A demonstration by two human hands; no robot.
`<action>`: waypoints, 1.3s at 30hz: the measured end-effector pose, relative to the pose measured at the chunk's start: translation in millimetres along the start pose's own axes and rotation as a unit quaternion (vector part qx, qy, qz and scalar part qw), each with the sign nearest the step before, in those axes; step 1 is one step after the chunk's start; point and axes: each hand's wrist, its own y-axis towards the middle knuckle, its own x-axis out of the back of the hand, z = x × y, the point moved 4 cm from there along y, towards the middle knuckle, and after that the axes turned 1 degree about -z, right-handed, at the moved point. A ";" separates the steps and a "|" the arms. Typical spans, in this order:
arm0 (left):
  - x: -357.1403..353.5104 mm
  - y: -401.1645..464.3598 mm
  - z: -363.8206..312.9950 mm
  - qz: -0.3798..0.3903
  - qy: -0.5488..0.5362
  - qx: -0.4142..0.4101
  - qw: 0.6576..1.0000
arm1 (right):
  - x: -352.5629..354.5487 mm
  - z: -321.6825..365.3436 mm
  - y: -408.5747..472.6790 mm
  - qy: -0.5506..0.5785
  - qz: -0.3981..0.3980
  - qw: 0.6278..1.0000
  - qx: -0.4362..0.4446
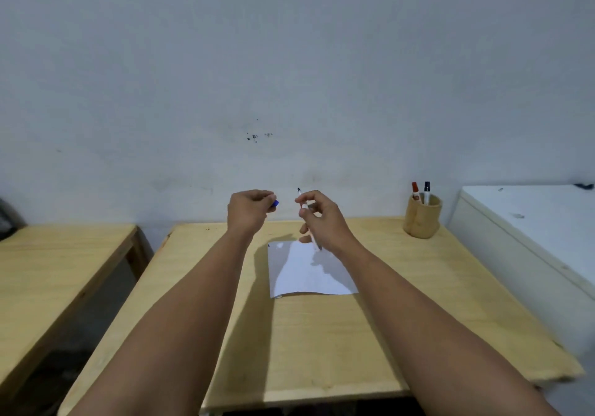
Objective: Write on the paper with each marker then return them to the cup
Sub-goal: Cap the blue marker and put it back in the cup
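Note:
A white sheet of paper (306, 274) lies on the wooden table (322, 335). Above its far edge my right hand (322, 219) grips an uncapped white marker (304, 204), its dark tip pointing up and away. My left hand (249, 211) is raised beside it, a short gap apart, pinching the marker's blue cap (275, 203). At the table's far right corner stands a tan cup (421, 219) holding a red-capped marker (415, 190) and a dark-capped marker (427, 190).
A second wooden table (58, 254) stands to the left across a dark gap. A white cabinet (528, 232) adjoins the right side. A grey wall runs right behind the tables.

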 end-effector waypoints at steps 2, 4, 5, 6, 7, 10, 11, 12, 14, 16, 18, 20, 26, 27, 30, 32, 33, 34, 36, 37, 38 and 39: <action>-1.7 -3.2 -15.7 0.002 -0.031 0.003 1.000 | 2.3 8.3 -5.2 -0.026 0.014 1.000 0.006; -3.6 -5.9 -28.3 0.004 -0.045 0.002 0.999 | 6.4 15.1 -8.2 -0.041 0.009 0.999 0.012; -4.8 -7.4 -33.6 0.004 -0.046 0.000 0.999 | 8.4 18.5 -9.0 -0.043 0.005 0.999 0.014; -6.3 -8.9 -38.2 0.005 -0.047 -0.002 0.999 | 10.1 21.4 -9.5 -0.044 0.001 0.999 0.017; -8.0 -10.4 -42.4 0.006 -0.046 -0.005 0.999 | 11.9 24.2 -10.2 -0.044 -0.002 0.999 0.018; -14.9 -15.6 -52.0 0.019 -0.030 -0.014 0.999 | 18.1 31.7 -12.6 -0.048 -0.011 0.998 0.025; -17.1 -17.1 -54.3 0.025 -0.025 -0.017 0.999 | 20.3 33.5 -13.1 -0.051 -0.012 0.998 0.027; -19.4 -18.8 -56.5 0.030 -0.020 -0.022 0.999 | 22.4 34.7 -13.2 -0.055 -0.014 0.998 0.028; -24.0 -21.4 -59.9 0.037 -0.008 -0.030 0.999 | 27.1 34.9 -13.4 -0.062 -0.020 0.998 0.027; -30.9 -23.9 -62.1 0.048 0.008 -0.036 0.998 | 33.1 33.7 -13.8 -0.063 -0.026 0.997 0.026; -41.9 -27.3 -62.1 0.056 0.014 -0.040 0.997 | 41.1 30.8 -14.1 -0.057 -0.033 0.998 0.022; -56.4 -32.2 -59.3 0.061 0.011 -0.038 0.997 | 51.4 25.1 -13.8 -0.056 -0.044 0.997 0.019; -128.2 -41.9 -58.1 0.177 0.046 -0.027 0.983 | 108.7 -9.5 -11.8 -0.076 -0.078 0.994 -0.029; -144.2 -43.3 -61.9 0.208 0.047 -0.030 0.977 | 123.3 -11.6 -9.1 -0.097 -0.084 0.991 -0.036; -191.4 -39.7 -67.0 0.237 0.017 -0.030 0.971 | 175.5 -8.2 7.7 -0.199 -0.148 0.969 -0.012; -220.5 -32.0 -61.6 0.226 0.031 -0.033 0.973 | 215.3 -2.5 19.7 -0.216 -0.229 0.949 0.002; -234.8 -28.2 -57.1 0.225 0.058 -0.042 0.972 | 233.9 -0.1 24.7 -0.205 -0.265 0.942 0.007; -248.8 -25.6 -52.3 0.229 0.088 -0.048 0.968 | 251.1 1.8 29.9 -0.189 -0.294 0.937 0.013; -276.2 -21.6 -41.0 0.239 0.130 -0.060 0.960 | 278.6 4.2 40.4 -0.181 -0.333 0.925 0.030; -289.3 -19.8 -35.2 0.245 0.142 -0.066 0.957 | 288.5 3.6 46.4 -0.182 -0.342 0.921 0.036; -301.9 -18.0 -29.6 0.249 0.151 -0.067 0.954 | 295.7 1.1 52.5 -0.181 -0.343 0.921 0.036; -314.1 -14.9 -22.9 0.253 0.157 -0.065 0.952 | 299.7 -2.1 57.6 -0.176 -0.335 0.925 0.029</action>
